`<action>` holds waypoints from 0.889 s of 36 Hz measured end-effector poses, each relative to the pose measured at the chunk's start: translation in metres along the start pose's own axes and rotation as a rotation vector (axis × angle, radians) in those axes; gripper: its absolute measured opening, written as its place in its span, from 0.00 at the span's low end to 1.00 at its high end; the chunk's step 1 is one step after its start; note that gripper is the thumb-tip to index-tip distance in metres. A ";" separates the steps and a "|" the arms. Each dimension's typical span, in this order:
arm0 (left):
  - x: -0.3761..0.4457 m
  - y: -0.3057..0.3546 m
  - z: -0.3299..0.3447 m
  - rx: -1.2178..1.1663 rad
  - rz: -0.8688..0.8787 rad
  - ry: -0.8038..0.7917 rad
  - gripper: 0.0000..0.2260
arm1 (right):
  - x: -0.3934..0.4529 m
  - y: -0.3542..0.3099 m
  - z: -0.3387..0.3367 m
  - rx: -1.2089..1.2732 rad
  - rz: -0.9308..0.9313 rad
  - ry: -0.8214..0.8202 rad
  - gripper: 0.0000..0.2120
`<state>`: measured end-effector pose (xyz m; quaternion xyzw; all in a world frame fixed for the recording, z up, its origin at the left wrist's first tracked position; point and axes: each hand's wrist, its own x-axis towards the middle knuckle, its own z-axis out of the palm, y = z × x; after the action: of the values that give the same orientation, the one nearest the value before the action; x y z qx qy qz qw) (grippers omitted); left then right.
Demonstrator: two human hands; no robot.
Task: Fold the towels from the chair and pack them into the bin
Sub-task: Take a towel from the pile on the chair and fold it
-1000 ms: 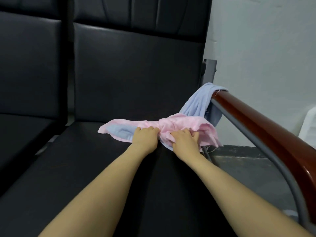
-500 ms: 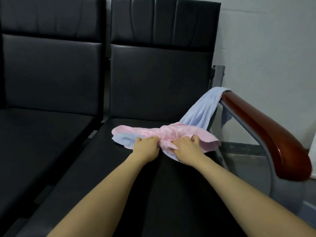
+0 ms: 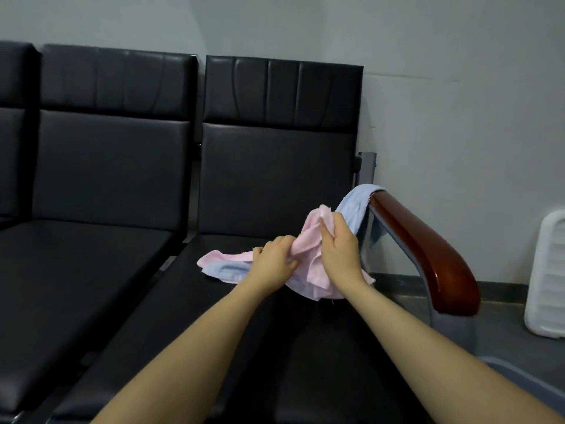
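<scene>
While both hands, left hand (image 3: 273, 261) and right hand (image 3: 337, 251), clutch the crumpled pink terry towel (image 3: 308, 237), the pale blue towel (image 3: 354, 209) at two o'clock may snag and drag off.

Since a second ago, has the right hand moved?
Yes. The right hand has risen off the seat toward the armrest, lifting the pink towel.

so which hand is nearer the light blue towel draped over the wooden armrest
The right hand. It grips the pink towel raised close beside the light blue towel on the brown wooden armrest. The left hand holds the pink cloth lower, farther left.
</scene>
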<state>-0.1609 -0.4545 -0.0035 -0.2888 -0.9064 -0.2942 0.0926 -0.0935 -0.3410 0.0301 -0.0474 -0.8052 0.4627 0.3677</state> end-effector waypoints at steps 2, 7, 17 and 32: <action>-0.005 0.010 -0.005 -0.016 -0.038 0.059 0.09 | 0.001 -0.003 -0.006 -0.007 -0.030 0.045 0.12; -0.013 0.018 -0.023 -0.354 -0.151 0.182 0.07 | 0.006 -0.008 -0.023 -0.061 -0.013 0.107 0.13; -0.039 0.030 -0.049 -0.056 -0.207 0.141 0.13 | -0.015 -0.014 -0.034 -0.138 -0.014 -0.019 0.10; -0.078 -0.004 -0.019 0.153 -0.452 -0.032 0.20 | -0.043 0.042 -0.008 -0.491 0.159 -0.333 0.13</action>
<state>-0.0995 -0.5049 -0.0167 -0.0755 -0.9690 -0.2333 0.0319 -0.0681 -0.3294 -0.0233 -0.1212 -0.9359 0.2832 0.1707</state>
